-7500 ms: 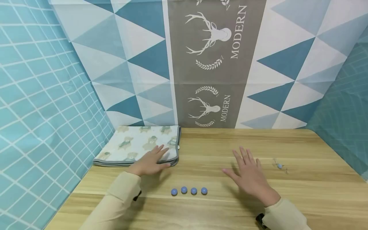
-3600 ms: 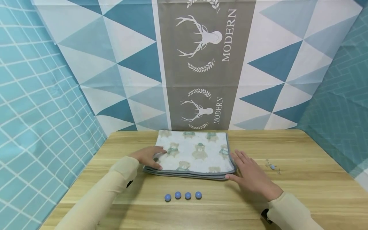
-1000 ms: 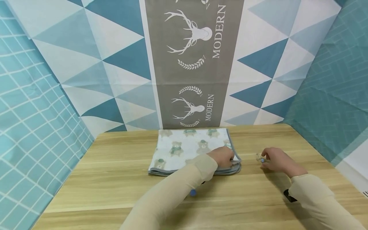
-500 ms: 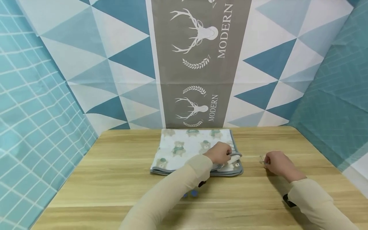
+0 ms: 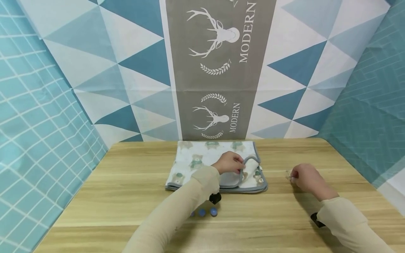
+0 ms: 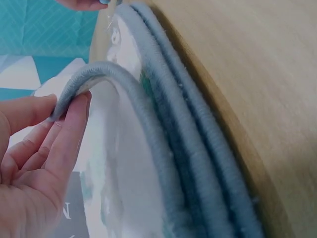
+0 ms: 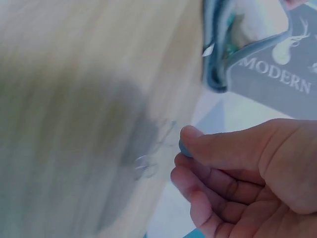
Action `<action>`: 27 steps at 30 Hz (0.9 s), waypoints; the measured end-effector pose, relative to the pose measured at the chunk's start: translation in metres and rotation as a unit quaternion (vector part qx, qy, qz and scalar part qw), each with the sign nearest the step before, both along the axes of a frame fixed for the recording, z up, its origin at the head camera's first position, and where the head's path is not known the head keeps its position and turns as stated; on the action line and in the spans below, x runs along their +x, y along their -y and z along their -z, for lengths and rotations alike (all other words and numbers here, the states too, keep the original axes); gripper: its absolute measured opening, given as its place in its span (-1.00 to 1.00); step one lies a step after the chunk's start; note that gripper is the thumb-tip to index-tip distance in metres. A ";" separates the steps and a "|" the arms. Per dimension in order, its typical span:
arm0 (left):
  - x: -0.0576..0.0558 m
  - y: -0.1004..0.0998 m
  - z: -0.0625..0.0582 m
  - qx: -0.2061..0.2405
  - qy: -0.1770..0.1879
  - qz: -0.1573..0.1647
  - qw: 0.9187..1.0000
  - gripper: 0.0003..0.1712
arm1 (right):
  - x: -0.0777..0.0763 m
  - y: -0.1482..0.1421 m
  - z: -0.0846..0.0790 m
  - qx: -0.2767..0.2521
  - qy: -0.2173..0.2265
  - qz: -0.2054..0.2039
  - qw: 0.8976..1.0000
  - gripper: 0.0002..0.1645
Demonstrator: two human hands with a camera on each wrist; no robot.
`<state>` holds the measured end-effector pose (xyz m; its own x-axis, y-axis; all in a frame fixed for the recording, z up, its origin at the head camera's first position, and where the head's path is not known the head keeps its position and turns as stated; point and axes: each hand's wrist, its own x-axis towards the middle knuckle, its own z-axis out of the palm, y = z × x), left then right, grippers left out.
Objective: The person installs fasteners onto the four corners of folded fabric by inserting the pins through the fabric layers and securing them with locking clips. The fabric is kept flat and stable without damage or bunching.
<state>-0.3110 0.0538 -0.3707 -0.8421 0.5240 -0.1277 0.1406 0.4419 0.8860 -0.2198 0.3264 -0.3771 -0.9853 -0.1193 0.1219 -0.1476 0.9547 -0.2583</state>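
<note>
A folded white blanket (image 5: pixel 196 163) with teddy bears and grey edging lies mid-table. My left hand (image 5: pixel 228 162) pinches the grey edge of its top layer near the front right corner, peeled up and back to the left; the lower layers stay flat. In the left wrist view the thumb and fingers grip that raised edging (image 6: pixel 106 69). To the right, my right hand (image 5: pixel 308 179) pinches a small blue round piece (image 7: pixel 184 149) between thumb and forefinger. Clear thin pieces (image 7: pixel 145 167) lie on the wood beside it; their kind is unclear.
Blue round bead-like pieces (image 5: pixel 213 211) sit in a row in front of the blanket, partly hidden by the left sleeve. The wooden table (image 5: pixel 269 225) ends at a patterned cloth wall (image 5: pixel 218 70); tile-print sheets hang on both sides.
The blanket has gone from the left to mid-table. My left hand has crossed to its front right corner and lifted the top layer. My right hand has taken the small blue round piece.
</note>
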 end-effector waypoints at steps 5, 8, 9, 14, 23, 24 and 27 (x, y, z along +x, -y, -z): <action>0.000 0.004 -0.003 0.007 -0.004 0.003 1.000 -0.82 | 0.001 0.016 -0.009 -0.047 -0.021 -0.045 0.998 -0.94; -0.001 0.006 -0.003 0.001 -0.023 0.010 1.000 -0.88 | 0.001 0.027 -0.014 -0.093 -0.019 -0.078 0.992 -0.97; -0.001 0.006 -0.003 -0.002 -0.028 0.010 1.000 -0.89 | 0.000 0.030 -0.015 -0.108 -0.018 -0.087 0.990 -0.95; 0.001 0.007 -0.004 0.001 -0.042 0.001 0.999 -0.87 | -0.004 0.042 -0.021 -0.203 -0.002 -0.110 0.973 -0.83; 0.003 0.009 -0.007 0.002 -0.071 -0.013 0.997 -0.84 | -0.026 0.053 -0.020 -0.340 0.089 -0.115 0.929 -0.60; 0.003 0.008 -0.007 0.003 -0.071 -0.014 0.997 -0.84 | -0.028 0.054 -0.018 -0.346 0.091 -0.117 0.927 -0.60; 0.004 0.007 -0.006 0.004 -0.076 -0.016 0.997 -0.85 | -0.033 0.056 -0.014 -0.355 0.094 -0.119 0.923 -0.62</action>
